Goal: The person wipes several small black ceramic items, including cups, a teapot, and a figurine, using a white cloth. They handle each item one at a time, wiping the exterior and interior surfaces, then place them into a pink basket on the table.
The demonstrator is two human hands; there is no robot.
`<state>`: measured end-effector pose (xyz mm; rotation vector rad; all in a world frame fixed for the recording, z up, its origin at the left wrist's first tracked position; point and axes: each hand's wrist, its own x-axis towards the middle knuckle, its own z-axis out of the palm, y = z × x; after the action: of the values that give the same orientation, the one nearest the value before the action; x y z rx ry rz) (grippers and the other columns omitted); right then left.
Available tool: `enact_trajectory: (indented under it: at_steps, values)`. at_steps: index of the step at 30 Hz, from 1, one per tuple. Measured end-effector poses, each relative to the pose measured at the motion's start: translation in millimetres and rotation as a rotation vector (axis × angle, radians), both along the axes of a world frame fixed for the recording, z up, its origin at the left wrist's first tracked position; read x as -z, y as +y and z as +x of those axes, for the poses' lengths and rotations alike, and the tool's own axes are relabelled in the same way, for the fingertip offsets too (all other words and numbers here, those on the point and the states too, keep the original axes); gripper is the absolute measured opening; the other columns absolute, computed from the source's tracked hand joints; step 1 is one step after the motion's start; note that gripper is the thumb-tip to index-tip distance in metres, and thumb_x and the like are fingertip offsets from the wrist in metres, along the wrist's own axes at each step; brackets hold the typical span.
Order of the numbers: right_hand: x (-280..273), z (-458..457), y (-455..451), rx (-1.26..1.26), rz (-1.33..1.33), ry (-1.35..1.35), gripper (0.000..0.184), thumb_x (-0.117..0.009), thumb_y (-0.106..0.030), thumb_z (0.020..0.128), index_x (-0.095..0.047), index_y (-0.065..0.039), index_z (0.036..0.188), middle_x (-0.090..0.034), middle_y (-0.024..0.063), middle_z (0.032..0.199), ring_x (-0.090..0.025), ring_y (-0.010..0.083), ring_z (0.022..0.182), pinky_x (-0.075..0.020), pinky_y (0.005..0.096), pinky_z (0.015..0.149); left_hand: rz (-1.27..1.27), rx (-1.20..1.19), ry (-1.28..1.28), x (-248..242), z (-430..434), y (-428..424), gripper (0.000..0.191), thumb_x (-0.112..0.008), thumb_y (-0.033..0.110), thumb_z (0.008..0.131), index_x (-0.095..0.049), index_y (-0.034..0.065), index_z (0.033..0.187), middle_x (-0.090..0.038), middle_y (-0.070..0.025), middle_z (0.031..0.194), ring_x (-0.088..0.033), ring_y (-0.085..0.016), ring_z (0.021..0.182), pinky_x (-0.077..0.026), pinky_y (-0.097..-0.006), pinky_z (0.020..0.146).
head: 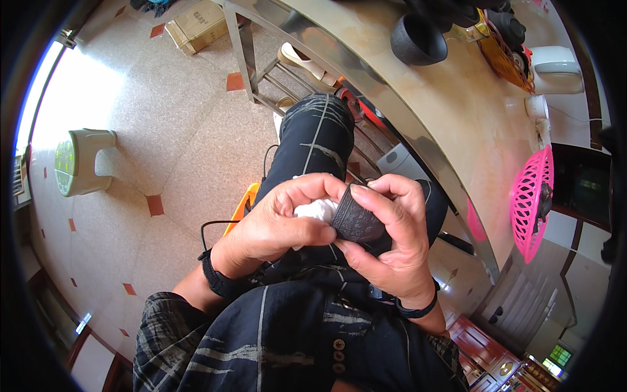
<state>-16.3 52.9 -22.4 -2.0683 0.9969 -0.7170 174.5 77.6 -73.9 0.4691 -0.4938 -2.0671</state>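
Note:
Above my lap, my right hand (397,230) grips a small dark cup (358,215) with raised patterns on its outside. The cup lies tilted on its side, its mouth toward my left hand (294,210). A white cloth or tissue (317,210) is bunched in my left hand and meets the cup's rim. My left thumb presses near the lower edge of that rim. The inside of the cup is hidden from view.
To the right runs a stone-topped table (455,93) with a metal edge. On it stand a larger dark bowl (419,40), a pink plastic basket (531,203) and a white kettle (557,68). A plastic stool (85,161) and a cardboard box (198,27) rest on the floor.

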Motion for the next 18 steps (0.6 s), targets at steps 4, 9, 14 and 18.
enact_trajectory:
  at_steps: [4, 9, 14, 18]
  values:
    - [-2.7, 6.0, 0.6, 0.024, -0.029, -0.021, 0.073, -0.083, -0.001, 0.059, -0.057, -0.009, 0.127, -0.048, 0.0111, 0.116, -0.051, 0.0237, 0.102, -0.0460, 0.0326, 0.085, 0.108, -0.023, 0.020, -0.9, 1.8, 1.0, 0.032, -0.071, 0.008, 0.083, -0.058, 0.0044, 0.112, -0.062, 0.0001, 0.100, -0.059, -0.006, 0.089, -0.047, -0.0208, 0.078]
    - [-9.6, 5.4, 1.0, 0.029, 0.175, -0.092, 0.080, -0.088, -0.017, 0.063, -0.049, 0.002, 0.130, -0.046, 0.0145, 0.123, -0.048, 0.0204, 0.112, -0.0423, 0.0322, 0.094, 0.084, -0.088, 0.141, -1.4, 3.0, 4.4, 0.033, -0.075, 0.015, 0.082, -0.059, 0.0037, 0.108, -0.064, -0.0023, 0.099, -0.061, -0.010, 0.089, -0.048, -0.0238, 0.080]
    - [-5.9, 4.9, -1.8, -0.075, 0.074, -0.055, 0.085, -0.088, -0.020, 0.063, -0.046, 0.003, 0.133, -0.050, 0.0130, 0.120, -0.052, 0.0210, 0.108, -0.0421, 0.0324, 0.095, 0.058, -0.097, 0.149, 2.4, 2.5, 4.5, 0.035, -0.075, 0.018, 0.082, -0.059, 0.0038, 0.109, -0.063, -0.0014, 0.097, -0.060, -0.010, 0.088, -0.048, -0.0241, 0.081]
    - [-5.9, 4.0, 0.9, 0.032, 0.072, -0.086, 0.080, -0.088, -0.019, 0.062, -0.051, -0.001, 0.130, -0.054, 0.0122, 0.113, -0.056, 0.0218, 0.098, -0.0467, 0.0299, 0.079, 0.041, -0.198, 0.051, 4.4, -0.9, 0.9, 0.033, -0.073, 0.015, 0.084, -0.059, 0.0045, 0.111, -0.063, -0.0005, 0.096, -0.060, -0.009, 0.088, -0.047, -0.0230, 0.081]
